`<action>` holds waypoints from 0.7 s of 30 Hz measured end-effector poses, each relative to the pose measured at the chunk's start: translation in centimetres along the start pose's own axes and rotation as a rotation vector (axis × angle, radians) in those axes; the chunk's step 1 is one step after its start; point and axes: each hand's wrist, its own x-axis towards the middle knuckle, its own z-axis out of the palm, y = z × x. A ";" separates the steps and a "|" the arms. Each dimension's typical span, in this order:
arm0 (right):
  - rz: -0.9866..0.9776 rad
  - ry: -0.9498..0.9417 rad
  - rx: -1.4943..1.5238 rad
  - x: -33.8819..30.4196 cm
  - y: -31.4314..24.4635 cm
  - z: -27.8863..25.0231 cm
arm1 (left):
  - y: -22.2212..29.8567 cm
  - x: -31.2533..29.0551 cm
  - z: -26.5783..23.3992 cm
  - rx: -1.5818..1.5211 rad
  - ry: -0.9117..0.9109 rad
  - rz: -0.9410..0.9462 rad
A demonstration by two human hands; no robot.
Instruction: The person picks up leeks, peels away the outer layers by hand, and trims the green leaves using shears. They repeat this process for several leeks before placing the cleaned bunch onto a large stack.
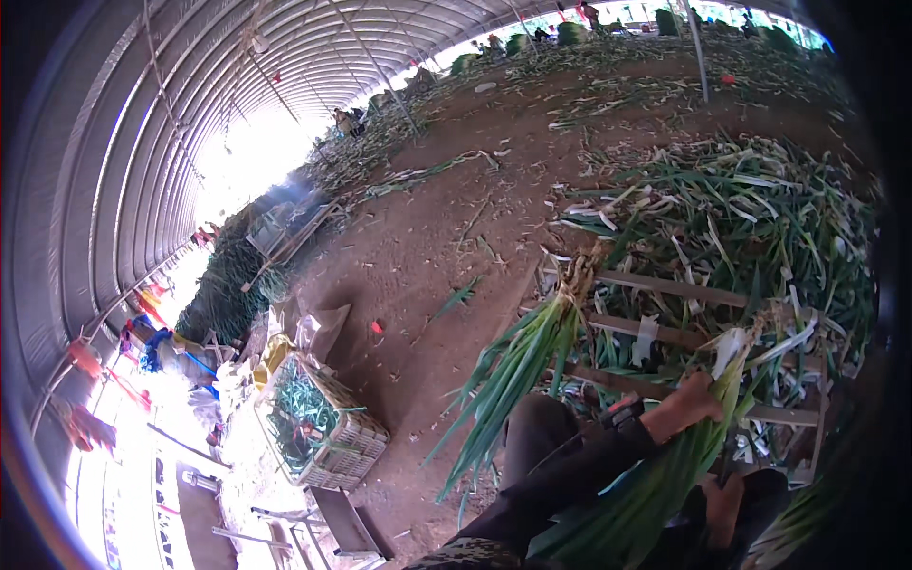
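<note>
The left hand grasps green onions, probably light, floppy-leaved, best held at the firmer stalk; the right hand, I can't tell.

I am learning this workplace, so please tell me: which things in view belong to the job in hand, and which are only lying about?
Seemingly in the job: leafy bundle in left hand; right hand nearby; slatted wooden frame; second leafy bundle at its edge.

Seemingly lying about: metal-legged seat; red scrap on floor.
</note>
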 end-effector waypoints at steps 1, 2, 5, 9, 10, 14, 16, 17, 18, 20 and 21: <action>-0.050 -0.077 0.153 0.1 0.3 0.0 | 1.0 -0.6 -0.4 -0.036 -0.049 -0.030; -0.099 -0.155 0.305 0.5 0.7 0.2 | 1.7 -0.9 -0.8 -0.072 -0.099 -0.063; -0.060 0.061 0.202 2.3 1.8 1.4 | 3.4 -1.8 -1.4 -0.130 -0.080 -0.018; -0.031 0.093 0.335 3.6 -0.6 0.5 | 6.8 -4.0 -3.0 -0.098 -0.106 0.041; -0.123 0.184 0.307 3.2 -1.8 0.1 | 6.9 -4.3 -2.9 -0.130 -0.072 0.074; -0.182 0.183 0.286 1.5 -2.7 -1.5 | 6.5 -4.6 -1.9 -0.231 -0.153 0.116; -0.129 0.118 0.314 0.9 -1.5 -1.5 | 6.8 -4.7 -0.9 -0.219 -0.160 0.142; -0.081 0.055 0.347 0.6 -1.2 -1.6 | 7.3 -4.6 -0.7 -0.203 -0.163 0.171; -0.125 0.079 0.356 -0.2 -0.9 -1.8 | 7.5 -4.2 -0.4 -0.208 -0.176 0.162; -0.073 0.071 0.334 -0.8 1.6 -2.0 | 7.1 -2.5 0.7 0.010 -0.146 0.089; -0.041 0.050 0.316 -1.5 2.8 -2.1 | 4.4 -0.7 1.5 0.038 -0.137 0.165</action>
